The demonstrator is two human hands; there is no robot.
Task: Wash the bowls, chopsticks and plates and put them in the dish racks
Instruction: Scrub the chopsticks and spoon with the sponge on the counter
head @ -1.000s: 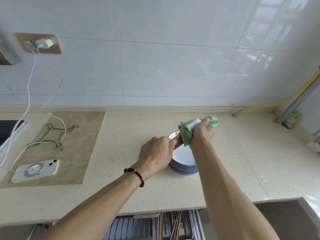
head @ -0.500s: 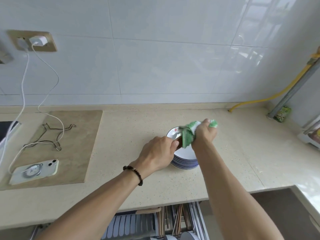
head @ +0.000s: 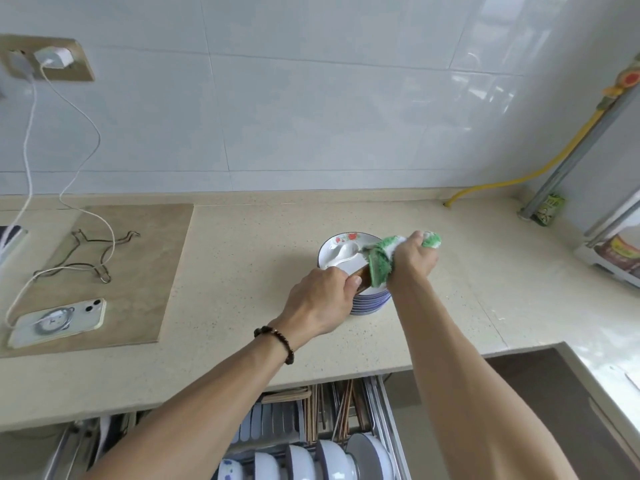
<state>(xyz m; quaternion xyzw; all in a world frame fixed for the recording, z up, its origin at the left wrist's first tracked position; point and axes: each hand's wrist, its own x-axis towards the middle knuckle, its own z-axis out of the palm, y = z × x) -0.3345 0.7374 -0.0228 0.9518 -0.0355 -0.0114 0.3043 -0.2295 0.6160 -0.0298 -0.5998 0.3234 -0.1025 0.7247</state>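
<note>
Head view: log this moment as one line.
left hand: holds chopsticks | right hand: wipes them with green cloth | plate stack: on counter, spoon on top

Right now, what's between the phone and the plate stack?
Head view: only bare countertop and the edge of the tan mat under the phone; nothing else before the plate stack.

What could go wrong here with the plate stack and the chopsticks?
1. The left hand grips the chopsticks while the right hand wipes them with the green cloth right above the plate stack; a hard pull could nudge the stack.
2. A white spoon lies loose on the top plate and could get knocked off.
3. The phone and its charging cable share the countertop; drips could reach them.
</note>
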